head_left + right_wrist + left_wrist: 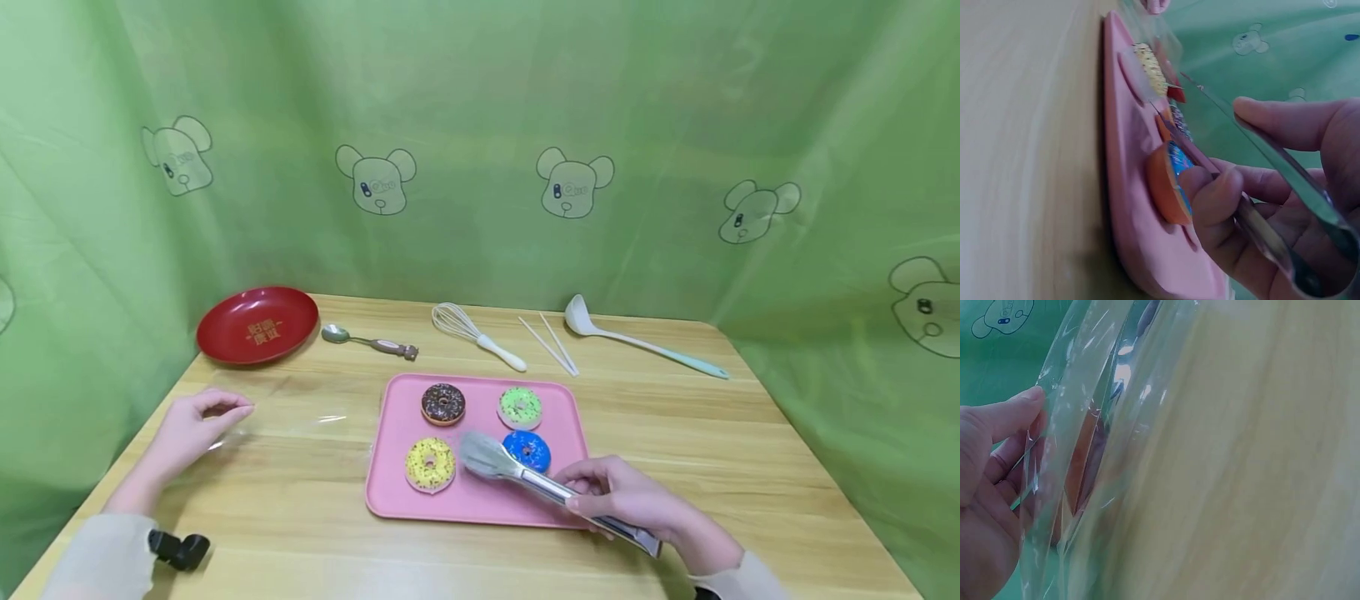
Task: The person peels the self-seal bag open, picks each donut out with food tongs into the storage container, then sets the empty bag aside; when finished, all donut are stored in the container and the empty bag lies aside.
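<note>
My left hand [191, 429], at the left side of the table, pinches the edge of a clear plastic bag [1100, 425] between thumb and fingers; the bag's transparent film stretches toward the tray. My right hand [622, 500] grips metal tongs [540, 483], their jaws spread apart above the pink tray [480, 511]. On that tray sit a yellow donut [431, 465], a blue donut [527, 451], a chocolate donut [443, 404] and a green donut [519, 407]. The tong heads lie between the yellow and blue donuts in the head view, with nothing held between them.
Along the back of the table lie a red plate [258, 325], a spoon [371, 342], a whisk [480, 337], a pair of white sticks [551, 343] and a ladle [645, 340]. A green curtain [480, 100] with bear faces surrounds the table.
</note>
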Motion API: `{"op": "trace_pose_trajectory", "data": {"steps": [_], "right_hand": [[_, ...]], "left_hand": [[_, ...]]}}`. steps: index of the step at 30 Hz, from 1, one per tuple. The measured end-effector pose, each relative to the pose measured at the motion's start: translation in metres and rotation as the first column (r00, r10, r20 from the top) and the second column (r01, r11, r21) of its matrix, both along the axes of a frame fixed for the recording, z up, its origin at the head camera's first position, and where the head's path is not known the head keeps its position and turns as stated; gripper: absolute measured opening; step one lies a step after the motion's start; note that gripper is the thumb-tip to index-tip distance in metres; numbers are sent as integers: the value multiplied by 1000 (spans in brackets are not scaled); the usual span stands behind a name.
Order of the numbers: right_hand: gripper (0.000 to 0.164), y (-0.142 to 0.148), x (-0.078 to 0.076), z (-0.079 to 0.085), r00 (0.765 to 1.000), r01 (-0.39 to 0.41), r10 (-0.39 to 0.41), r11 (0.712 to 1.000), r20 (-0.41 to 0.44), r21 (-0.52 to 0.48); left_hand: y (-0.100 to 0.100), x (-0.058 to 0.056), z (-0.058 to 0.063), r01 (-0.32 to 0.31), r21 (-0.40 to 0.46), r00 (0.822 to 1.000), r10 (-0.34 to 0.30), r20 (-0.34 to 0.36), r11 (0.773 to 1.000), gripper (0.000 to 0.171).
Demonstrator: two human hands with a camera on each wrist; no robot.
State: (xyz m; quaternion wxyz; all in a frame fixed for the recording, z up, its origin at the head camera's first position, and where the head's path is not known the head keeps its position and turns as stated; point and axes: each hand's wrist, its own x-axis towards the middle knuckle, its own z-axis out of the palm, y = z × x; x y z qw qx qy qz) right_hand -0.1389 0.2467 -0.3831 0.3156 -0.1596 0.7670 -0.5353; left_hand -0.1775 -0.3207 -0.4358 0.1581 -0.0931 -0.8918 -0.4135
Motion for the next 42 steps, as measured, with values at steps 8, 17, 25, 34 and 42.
{"op": "trace_pose_trajectory", "data": {"steps": [8, 17, 25, 34, 42], "right_hand": [[42, 29, 6, 10, 997, 40, -42, 998, -65, -39], [46, 69, 8, 9, 971, 175, -180, 983, -156, -48], [51, 86, 13, 3, 863, 450, -398, 885, -313, 116], [55, 108, 11, -5, 772, 570, -396, 778, -498, 265], [62, 135, 7, -13, 752, 610, -404, 726, -520, 318]], "left_hand": [[1, 0, 1, -2, -55, 1000, 3, 26, 998, 13], [3, -5, 2, 10, -128, 999, -4, 48, 992, 16], [7, -6, 1, 46, -207, 998, -35, 54, 977, 8], [11, -9, -4, 54, -262, 997, -35, 75, 964, 4], [11, -11, -6, 68, -261, 992, -38, 117, 963, 5]]}}
